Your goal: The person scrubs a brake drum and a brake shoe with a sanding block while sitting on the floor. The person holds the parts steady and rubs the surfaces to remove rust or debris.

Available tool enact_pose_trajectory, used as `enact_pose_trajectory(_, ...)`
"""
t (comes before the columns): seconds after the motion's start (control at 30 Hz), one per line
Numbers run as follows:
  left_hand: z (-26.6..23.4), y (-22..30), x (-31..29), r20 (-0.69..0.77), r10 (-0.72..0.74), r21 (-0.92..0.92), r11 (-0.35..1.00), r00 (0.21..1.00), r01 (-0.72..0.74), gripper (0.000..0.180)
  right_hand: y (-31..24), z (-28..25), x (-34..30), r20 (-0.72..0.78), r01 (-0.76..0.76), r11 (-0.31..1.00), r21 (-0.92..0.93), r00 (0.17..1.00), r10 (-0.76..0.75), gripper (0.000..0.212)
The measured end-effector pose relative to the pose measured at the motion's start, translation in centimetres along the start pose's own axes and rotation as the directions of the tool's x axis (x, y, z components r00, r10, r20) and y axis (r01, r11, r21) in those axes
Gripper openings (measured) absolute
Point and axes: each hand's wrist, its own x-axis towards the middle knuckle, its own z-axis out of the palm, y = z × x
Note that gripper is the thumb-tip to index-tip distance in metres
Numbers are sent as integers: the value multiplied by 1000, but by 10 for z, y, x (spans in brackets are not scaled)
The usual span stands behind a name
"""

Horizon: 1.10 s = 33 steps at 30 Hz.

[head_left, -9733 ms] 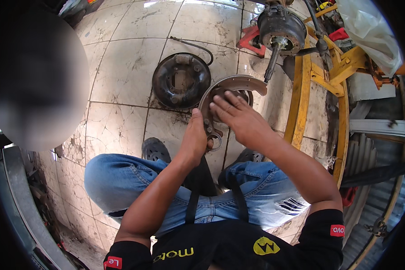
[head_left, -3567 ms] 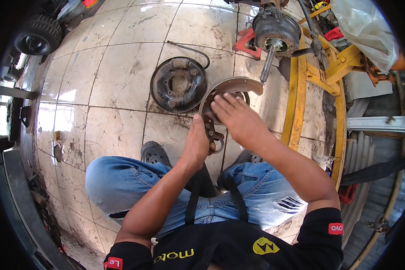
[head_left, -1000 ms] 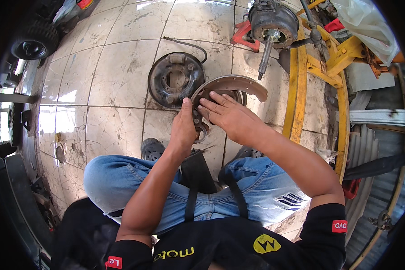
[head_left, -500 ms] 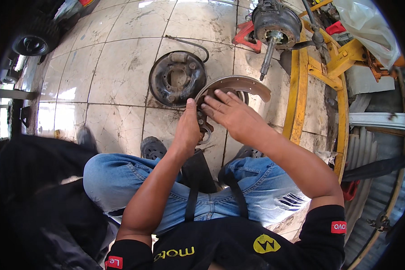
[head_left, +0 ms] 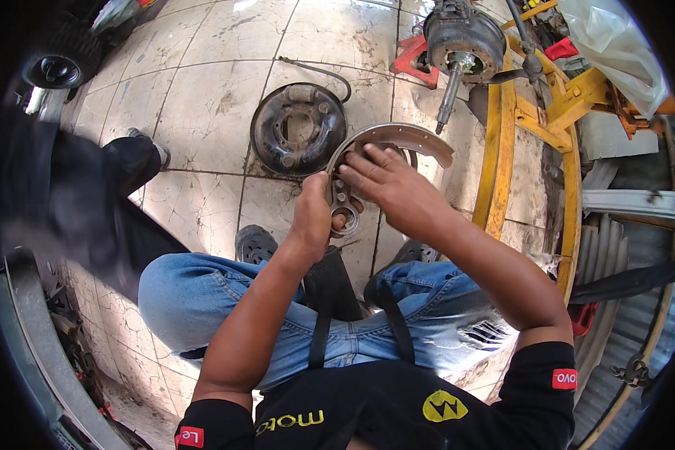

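A curved brown brake shoe (head_left: 406,138) is held up in front of me, its arc bowing away. My left hand (head_left: 312,217) is closed round its left end, thumb upright along the edge. Below the grip a metal piece with a ring-shaped end (head_left: 350,225) shows, and a fingertip is visible through the ring. My right hand (head_left: 401,187) lies against the inner side of the shoe with fingers stretched out. Part of a dark round thing behind the shoe is mostly hidden. Just beyond, a black brake backing plate (head_left: 266,141) lies flat on the tiles.
A dark hose (head_left: 319,69) curves beside the backing plate. A hub with a long shaft (head_left: 448,97) stands at the back right near a red stand (head_left: 411,64). A yellow metal frame (head_left: 495,161) runs along the right. Another person's dark-clothed leg (head_left: 139,161) is at the left.
My right hand has shifted slightly on the shoe, and my left grip has turned, showing more of the ring end. The other person at the left has moved forward, leg extended.
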Motion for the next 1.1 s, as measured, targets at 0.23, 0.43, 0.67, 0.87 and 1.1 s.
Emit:
enact_pose_trajectory(0.23, 3, -4, -3, -52, 153, 120, 982, 987, -145, 39, -2, -5, 2, -18, -65, 998, 24, 998, 65, 52)
enact_pose_trajectory(0.43, 2, -8, -4, -48, 197, 196, 963, 979, -184, 40, 5, -7, 3, -21, -74, 997, 22, 997, 75, 51)
enact_pose_trajectory(0.67, 8, -9, -8, -93, 166, 236, 961, 982, -140, 41, 1, -5, 3, -2, -29, 998, 63, 1000, 29, 51)
enact_pose_trajectory(0.87, 13, -11, -9, -135, 185, 222, 963, 973, -153, 43, -5, -1, 0, -8, -24, 993, 112, 1000, 26, 50)
enact_pose_trajectory(1.1, 17, -7, -13, -106, 200, 266, 950, 974, -166, 45, -3, -1, 1, 1, -2, 993, 116, 1000, 2, 50)
